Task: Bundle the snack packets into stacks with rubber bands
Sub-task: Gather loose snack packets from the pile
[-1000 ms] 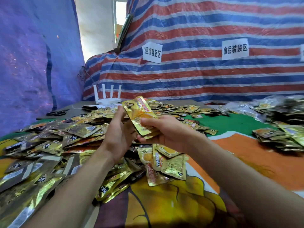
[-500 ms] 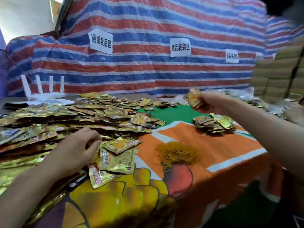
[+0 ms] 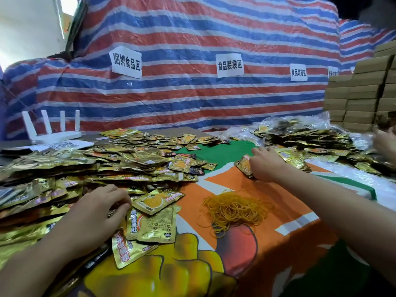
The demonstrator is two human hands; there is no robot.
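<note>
A big heap of loose gold snack packets (image 3: 90, 166) covers the left half of the table. My left hand (image 3: 96, 213) rests palm-down on its near edge, fingers bent, fingertips touching the packets beside a gold packet with an orange picture (image 3: 156, 200). My right hand (image 3: 265, 166) reaches far across and grips a stack of packets (image 3: 243, 165), which sits low on the orange cloth next to a small heap of other stacks (image 3: 293, 159). A tangle of yellow rubber bands (image 3: 233, 209) lies between my arms.
A white router (image 3: 53, 133) stands at the back left. Packets in clear plastic bags (image 3: 310, 133) pile up at the back right, with another person's hand (image 3: 385, 142) at the edge. Cardboard boxes (image 3: 360, 97) are stacked beyond. A striped tarp (image 3: 192, 93) backs the table.
One second ago both hands held the stack together. My right hand carried it to the right and has lowered it to the cloth. My left hand dropped onto the loose heap.
</note>
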